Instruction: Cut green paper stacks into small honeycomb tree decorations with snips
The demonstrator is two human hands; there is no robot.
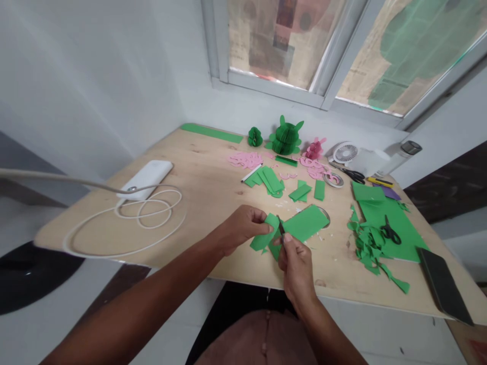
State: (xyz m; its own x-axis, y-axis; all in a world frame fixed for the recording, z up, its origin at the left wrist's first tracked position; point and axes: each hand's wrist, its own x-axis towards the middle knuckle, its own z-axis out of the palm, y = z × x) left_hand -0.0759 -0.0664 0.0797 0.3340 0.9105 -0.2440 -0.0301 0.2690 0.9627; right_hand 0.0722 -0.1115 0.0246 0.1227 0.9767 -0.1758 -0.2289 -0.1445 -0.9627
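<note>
My left hand pinches a small piece of green paper above the front of the table. In my right hand is a pair of scissors, its dark blades pointing up beside the right edge of that piece. Whether the blades touch the paper I cannot tell. Beneath and to the right of the hands lies a larger green paper strip on the tabletop. Further back are several cut green pieces, with a white pen beside them.
Green scraps and a second pair of scissors lie on green sheets at right, near a dark phone-like slab. Folded green paper figure, pink scraps and small fan are behind. A white power strip with cable is left.
</note>
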